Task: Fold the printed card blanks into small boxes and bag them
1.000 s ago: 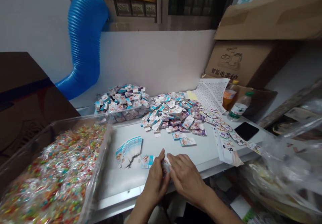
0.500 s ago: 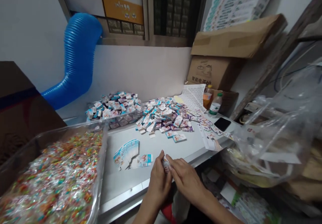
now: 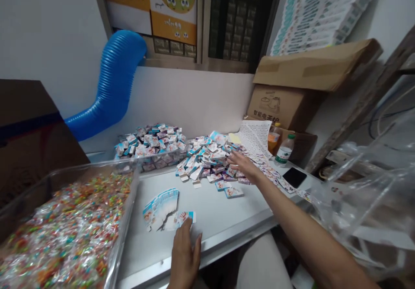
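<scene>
My right hand [image 3: 243,165] stretches across the white table top with fingers spread, touching the near edge of a loose pile of small printed cartons [image 3: 207,161]. It holds nothing visible. My left hand [image 3: 184,254] rests at the table's front edge, fingers apart and empty. Its fingertips lie just below a single blue-and-white card [image 3: 181,219]. Beside that card lies a fanned stack of flat printed cards [image 3: 160,209]. Two loose cartons [image 3: 233,192] sit in front of the pile.
A clear bin of colourful wrapped sweets [image 3: 97,166] fills the left side. A clear tray of cartons [image 3: 149,164] stands behind it. A water bottle [image 3: 284,150], a black phone [image 3: 294,177], printed sheets [image 3: 256,137], cardboard boxes [image 3: 275,107] and a plastic bag [image 3: 363,202] crowd the right.
My hands have separated. The right hand has stretched forward to the carton pile, and the left has dropped to the table's front edge. The small piece they held between them no longer shows.
</scene>
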Demonstrator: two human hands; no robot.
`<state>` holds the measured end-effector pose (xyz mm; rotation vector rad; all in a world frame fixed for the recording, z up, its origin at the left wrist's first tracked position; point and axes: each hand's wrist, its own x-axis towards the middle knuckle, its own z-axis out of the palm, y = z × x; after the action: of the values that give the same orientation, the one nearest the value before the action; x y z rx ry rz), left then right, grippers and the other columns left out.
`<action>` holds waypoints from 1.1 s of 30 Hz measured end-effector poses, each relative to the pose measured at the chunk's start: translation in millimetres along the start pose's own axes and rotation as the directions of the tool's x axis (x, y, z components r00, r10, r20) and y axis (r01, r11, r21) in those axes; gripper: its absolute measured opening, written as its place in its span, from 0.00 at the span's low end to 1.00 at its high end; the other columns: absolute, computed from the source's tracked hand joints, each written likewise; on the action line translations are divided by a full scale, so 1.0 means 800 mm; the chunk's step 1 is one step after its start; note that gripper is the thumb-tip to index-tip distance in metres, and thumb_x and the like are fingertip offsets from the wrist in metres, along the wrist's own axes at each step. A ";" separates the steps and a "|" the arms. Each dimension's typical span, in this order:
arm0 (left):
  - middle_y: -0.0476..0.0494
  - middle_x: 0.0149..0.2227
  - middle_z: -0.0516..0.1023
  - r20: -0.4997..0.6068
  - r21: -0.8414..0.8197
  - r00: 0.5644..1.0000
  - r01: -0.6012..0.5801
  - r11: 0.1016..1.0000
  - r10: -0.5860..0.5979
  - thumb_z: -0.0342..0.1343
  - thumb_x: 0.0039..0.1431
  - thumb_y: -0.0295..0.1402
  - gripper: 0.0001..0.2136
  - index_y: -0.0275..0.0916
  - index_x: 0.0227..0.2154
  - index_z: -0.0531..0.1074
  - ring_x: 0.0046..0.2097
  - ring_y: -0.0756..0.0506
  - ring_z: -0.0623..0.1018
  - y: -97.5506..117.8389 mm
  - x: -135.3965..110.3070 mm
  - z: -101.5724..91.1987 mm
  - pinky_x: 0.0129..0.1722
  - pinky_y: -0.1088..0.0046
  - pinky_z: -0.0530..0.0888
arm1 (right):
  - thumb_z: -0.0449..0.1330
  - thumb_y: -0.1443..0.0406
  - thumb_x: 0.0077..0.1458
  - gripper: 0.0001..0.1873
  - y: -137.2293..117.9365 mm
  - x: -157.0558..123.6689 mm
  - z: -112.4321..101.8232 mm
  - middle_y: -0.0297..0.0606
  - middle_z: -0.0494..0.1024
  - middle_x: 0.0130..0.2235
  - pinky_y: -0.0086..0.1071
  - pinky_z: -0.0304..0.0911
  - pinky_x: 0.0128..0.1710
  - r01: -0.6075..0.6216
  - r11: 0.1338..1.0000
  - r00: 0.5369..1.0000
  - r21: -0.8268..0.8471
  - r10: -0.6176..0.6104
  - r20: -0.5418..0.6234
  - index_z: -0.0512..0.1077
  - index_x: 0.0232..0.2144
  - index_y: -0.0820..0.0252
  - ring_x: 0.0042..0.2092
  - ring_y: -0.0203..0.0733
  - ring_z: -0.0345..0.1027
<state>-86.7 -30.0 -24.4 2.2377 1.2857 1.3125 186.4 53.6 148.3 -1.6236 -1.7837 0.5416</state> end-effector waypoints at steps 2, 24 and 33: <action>0.35 0.49 0.69 -0.001 0.050 1.000 -0.016 0.999 0.016 0.50 0.57 0.32 0.18 0.37 0.51 0.60 0.51 0.39 0.70 0.000 -0.001 -0.003 0.47 0.56 0.71 | 0.44 0.52 0.59 0.31 0.009 -0.005 0.019 0.51 0.69 0.52 0.39 0.62 0.43 0.012 1.000 0.999 -0.028 -0.011 0.046 0.55 0.58 0.65 0.48 0.47 0.66; 0.35 0.46 0.72 -0.055 0.124 0.965 0.261 0.957 -0.256 0.47 0.59 0.32 0.12 0.36 0.44 0.66 0.48 0.42 0.72 0.009 0.051 0.019 0.46 0.57 0.70 | 0.54 0.65 0.50 0.13 0.032 -0.033 0.184 0.38 0.72 0.34 0.33 0.58 0.39 0.038 0.999 0.976 0.010 -0.040 0.214 0.68 0.40 0.62 0.38 0.43 0.64; 0.33 0.54 0.67 0.179 -0.177 0.858 0.510 0.842 -0.482 0.53 0.55 0.41 0.28 0.34 0.57 0.56 0.54 0.41 0.69 0.035 0.128 0.038 0.51 0.60 0.68 | 0.50 0.53 0.55 0.19 0.019 -0.026 0.162 0.38 0.74 0.33 0.34 0.60 0.42 -0.357 0.557 0.920 0.749 0.073 0.384 0.71 0.32 0.62 0.39 0.42 0.67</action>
<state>-25.5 40.2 34.3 1.6487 1.4625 1.0339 106.2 51.6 43.0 -1.0999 -1.1762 1.5606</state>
